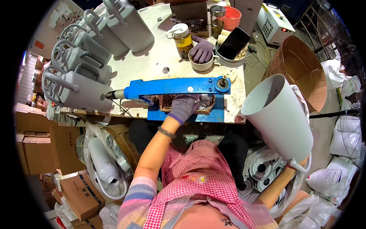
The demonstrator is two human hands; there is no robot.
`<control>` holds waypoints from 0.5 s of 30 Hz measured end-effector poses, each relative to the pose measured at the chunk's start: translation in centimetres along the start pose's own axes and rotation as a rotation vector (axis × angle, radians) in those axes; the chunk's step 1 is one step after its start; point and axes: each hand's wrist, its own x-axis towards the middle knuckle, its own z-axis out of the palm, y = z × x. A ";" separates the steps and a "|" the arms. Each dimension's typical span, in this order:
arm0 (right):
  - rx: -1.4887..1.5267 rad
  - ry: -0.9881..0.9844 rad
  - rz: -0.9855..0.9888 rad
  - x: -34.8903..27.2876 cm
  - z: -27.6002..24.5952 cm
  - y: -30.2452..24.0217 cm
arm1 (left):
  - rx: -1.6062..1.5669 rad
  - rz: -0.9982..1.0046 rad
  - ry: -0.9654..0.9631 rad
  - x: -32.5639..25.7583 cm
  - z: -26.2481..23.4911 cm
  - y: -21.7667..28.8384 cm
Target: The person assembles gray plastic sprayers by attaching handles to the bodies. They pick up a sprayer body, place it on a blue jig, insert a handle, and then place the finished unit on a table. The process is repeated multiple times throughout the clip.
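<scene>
My left hand (183, 108), in a grey work glove, reaches under the blue arm of a bench press (171, 86) into a shallow tray (167, 103) of small dark metal parts. The press arm and the tray hide most of its fingers, so I cannot tell whether they are closed. My right hand (292, 168) grips a grey plastic watering can body (284, 114) near its looped handle. This body is tilted beside the table's right edge, its wide open end up and to the left. Its handle and wall partly cover the right hand's fingers.
Several grey watering cans (131, 32) stand and lie along the table's left side. At the back are a lidded jar (182, 40), a cup with a purple glove (202, 51) and a phone (234, 43). Cartons (82, 194) and bagged grey parts (263, 170) flank my legs.
</scene>
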 end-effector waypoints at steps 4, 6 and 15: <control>-0.001 0.063 0.018 -0.4 0.7 -0.4 | -0.234 -0.006 0.089 0.9 2.9 -1.6; 0.023 0.087 0.027 -0.6 1.0 -0.9 | -0.191 0.049 0.199 -0.2 1.8 -1.9; 0.446 0.186 0.215 -0.4 2.1 -6.0 | -0.801 0.256 0.540 -3.8 -9.8 4.1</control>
